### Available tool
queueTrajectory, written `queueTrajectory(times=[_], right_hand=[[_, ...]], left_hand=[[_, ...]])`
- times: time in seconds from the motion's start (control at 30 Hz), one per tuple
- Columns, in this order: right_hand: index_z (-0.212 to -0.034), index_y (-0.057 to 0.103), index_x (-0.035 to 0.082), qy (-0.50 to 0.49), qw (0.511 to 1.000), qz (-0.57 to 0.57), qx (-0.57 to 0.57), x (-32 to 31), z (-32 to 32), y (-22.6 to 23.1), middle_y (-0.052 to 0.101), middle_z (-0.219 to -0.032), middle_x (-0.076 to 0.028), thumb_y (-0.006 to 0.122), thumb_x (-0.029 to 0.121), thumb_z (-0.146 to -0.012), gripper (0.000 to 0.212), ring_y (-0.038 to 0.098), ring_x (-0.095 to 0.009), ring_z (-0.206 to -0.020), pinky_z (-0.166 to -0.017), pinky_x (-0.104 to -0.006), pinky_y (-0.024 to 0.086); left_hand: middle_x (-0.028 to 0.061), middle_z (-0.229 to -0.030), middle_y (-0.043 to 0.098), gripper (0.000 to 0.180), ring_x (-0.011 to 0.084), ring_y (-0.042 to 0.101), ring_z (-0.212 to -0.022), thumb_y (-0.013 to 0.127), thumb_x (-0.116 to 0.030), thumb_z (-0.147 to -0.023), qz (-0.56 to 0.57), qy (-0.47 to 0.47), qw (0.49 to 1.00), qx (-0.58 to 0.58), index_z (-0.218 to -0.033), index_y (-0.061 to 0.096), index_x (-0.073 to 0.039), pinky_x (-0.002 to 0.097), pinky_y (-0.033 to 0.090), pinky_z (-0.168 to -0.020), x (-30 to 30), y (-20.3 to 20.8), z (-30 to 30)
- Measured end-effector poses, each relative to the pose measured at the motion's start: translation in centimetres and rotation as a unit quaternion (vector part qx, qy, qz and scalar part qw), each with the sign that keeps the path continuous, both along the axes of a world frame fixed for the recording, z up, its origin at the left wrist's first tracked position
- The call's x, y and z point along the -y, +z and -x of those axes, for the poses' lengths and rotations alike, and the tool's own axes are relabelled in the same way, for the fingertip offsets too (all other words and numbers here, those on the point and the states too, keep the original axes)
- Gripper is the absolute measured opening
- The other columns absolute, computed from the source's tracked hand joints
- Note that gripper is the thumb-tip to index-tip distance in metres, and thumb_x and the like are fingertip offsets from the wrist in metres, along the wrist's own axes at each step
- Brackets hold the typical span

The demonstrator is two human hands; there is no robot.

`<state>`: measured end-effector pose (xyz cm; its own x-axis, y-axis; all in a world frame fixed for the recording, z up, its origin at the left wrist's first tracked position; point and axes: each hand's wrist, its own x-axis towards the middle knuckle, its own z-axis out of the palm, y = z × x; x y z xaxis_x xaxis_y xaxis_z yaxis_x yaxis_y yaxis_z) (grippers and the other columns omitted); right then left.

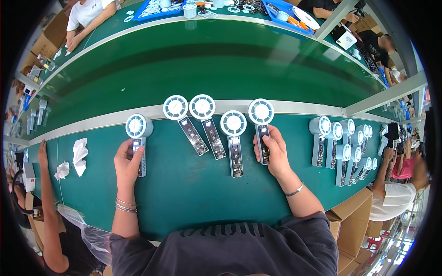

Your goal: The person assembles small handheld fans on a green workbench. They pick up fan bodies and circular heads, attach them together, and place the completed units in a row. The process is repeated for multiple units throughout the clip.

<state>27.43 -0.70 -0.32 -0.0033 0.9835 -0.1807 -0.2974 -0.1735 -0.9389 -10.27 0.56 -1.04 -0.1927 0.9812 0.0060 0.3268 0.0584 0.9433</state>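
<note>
My left hand (125, 166) is closed round the handle of a pale blue handheld fan (136, 125), its round white grille facing up. Another such fan (261, 112) is in my right hand (277, 156), with the thumb over the dark circuit board in its open handle. Between my hands lie three more fans of the same kind. The left one (176, 107) and the middle one (202, 107) slant side by side. The third fan (233, 123), nearest my right hand, points its handle straight toward me. Circuit boards show in all of their handles.
Several similar fans (319, 126) stand grouped at the right of the green table (193, 198). Crumpled white tissues (79, 156) lie at the left. Blue trays (159, 10) of parts sit beyond the metal rail. An open cardboard box (354, 216) is at lower right. Other people work on both sides.
</note>
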Motion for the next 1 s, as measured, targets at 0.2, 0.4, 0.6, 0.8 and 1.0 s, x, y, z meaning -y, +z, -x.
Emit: queueTrajectory(times=[0.2,0.4,0.6,0.8,1.0], right_hand=[[-0.118,0.038,-0.001,-0.001,1.0,-0.003,0.003,-0.02,-0.03,0.04,0.054,-0.085,-0.009,0.042,0.012,-0.089,0.032,0.051,-0.012,-0.059,-0.046,-0.023,0.043],[-0.117,0.038,-0.001,-0.001,1.0,-0.006,0.0,0.02,-0.01,0.04,0.054,-0.085,-0.009,0.042,0.011,-0.089,0.031,0.051,-0.012,-0.058,-0.046,-0.0231,0.043],[-0.117,0.038,-0.001,-0.001,1.0,-0.009,-0.003,0.0,-0.05,-0.09,0.054,-0.085,-0.009,0.042,0.011,-0.089,0.031,0.051,-0.012,-0.058,-0.046,-0.023,0.043],[-0.117,0.039,-0.001,0.0,1.0,-0.006,0.003,0.02,-0.04,0.02,0.054,-0.085,-0.009,0.043,0.012,-0.09,0.031,0.051,-0.012,-0.059,-0.046,-0.0228,0.043],[-0.117,0.039,-0.001,-0.004,1.0,-0.005,0.004,0.0,0.01,-0.04,0.054,-0.085,-0.009,0.043,0.012,-0.09,0.03,0.051,-0.012,-0.059,-0.046,-0.0228,0.043]], left_hand=[[0.0017,-0.076,0.058,0.034,0.0051,0.049,-0.065,0.066,-0.015,-0.082,0.0,0.003,1.0,0.006,-0.106,0.057,0.006,0.0189,0.041,-0.058,-0.07,-0.27,0.03],[0.0018,-0.076,0.058,0.033,0.0052,0.05,-0.065,0.066,-0.016,-0.082,0.002,0.004,1.0,-0.001,-0.106,0.057,0.006,0.019,0.041,-0.058,0.04,0.02,-0.07],[0.0018,-0.076,0.058,0.034,0.0053,0.05,-0.065,0.066,-0.016,-0.083,-0.002,0.0,1.0,0.0,-0.106,0.057,0.006,0.0191,0.041,-0.058,-0.05,-0.16,0.01],[0.002,-0.077,0.058,0.034,0.0054,0.05,-0.065,0.066,-0.016,-0.083,0.001,0.0,1.0,-0.004,-0.106,0.056,0.006,0.0191,0.042,-0.059,-0.02,-0.01,-0.04],[0.0022,-0.078,0.058,0.034,0.0054,0.05,-0.066,0.066,-0.015,-0.083,0.008,0.003,1.0,-0.001,-0.107,0.056,0.006,0.0191,0.042,-0.059,-0.01,0.11,-0.09]])
